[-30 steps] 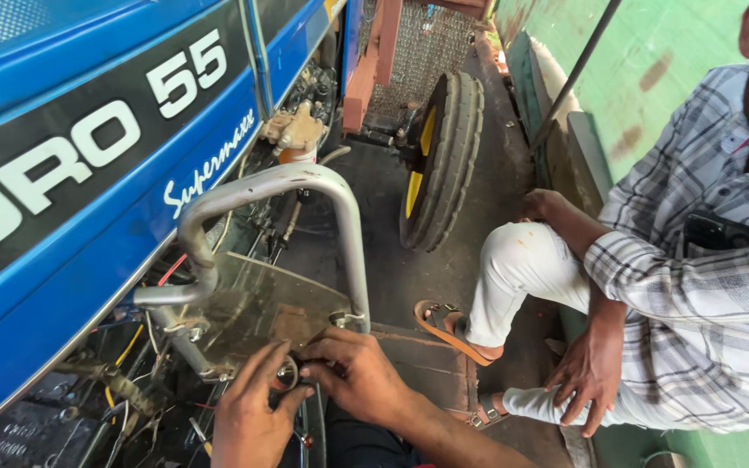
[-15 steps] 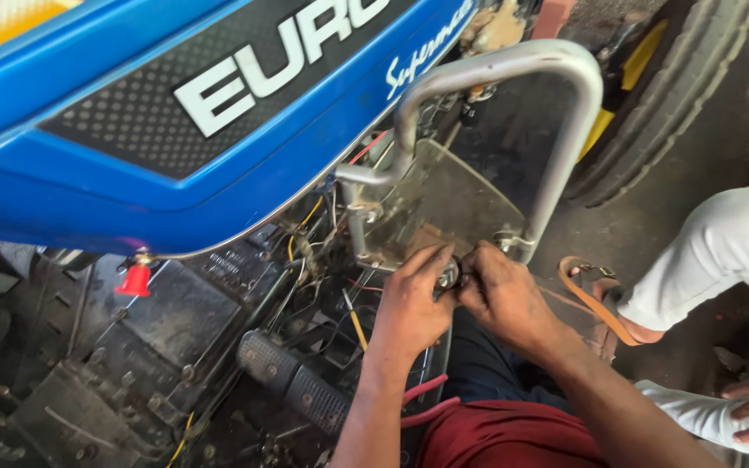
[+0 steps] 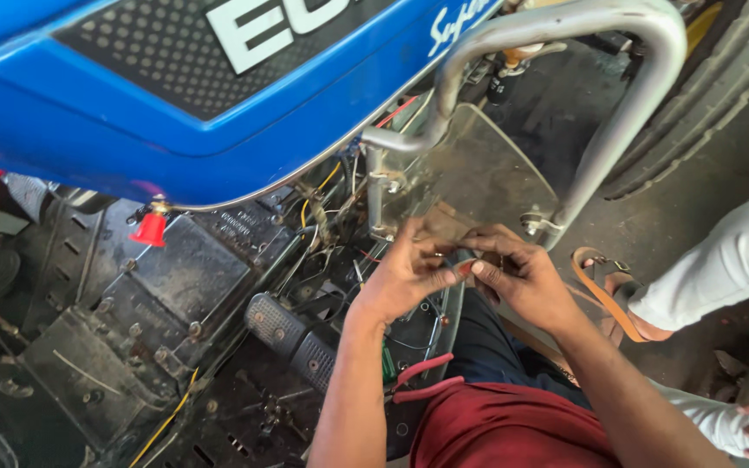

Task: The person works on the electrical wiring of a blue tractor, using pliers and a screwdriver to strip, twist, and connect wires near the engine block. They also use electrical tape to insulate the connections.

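On my far left a red cap (image 3: pixel 147 228) is sitting under the blue tractor hood (image 3: pixel 158 113), with the ribbed black pedal (image 3: pixel 292 340) lower down. My left hand (image 3: pixel 405 273) and right hand (image 3: pixel 522 277) are meeting fingertip to fingertip, pinching a small fitting at the bottom edge of the clear plastic panel (image 3: pixel 478 173); I cannot tell exactly what the piece is. It is probably light, stiff and easy to drop, so I'm gripping it close. The grey metal tube frame (image 3: pixel 626 113) is bracing the panel. Red-handled pliers (image 3: pixel 426 381) are lying by my lap, and a seated person's sandalled foot (image 3: pixel 608 295) is on my right.
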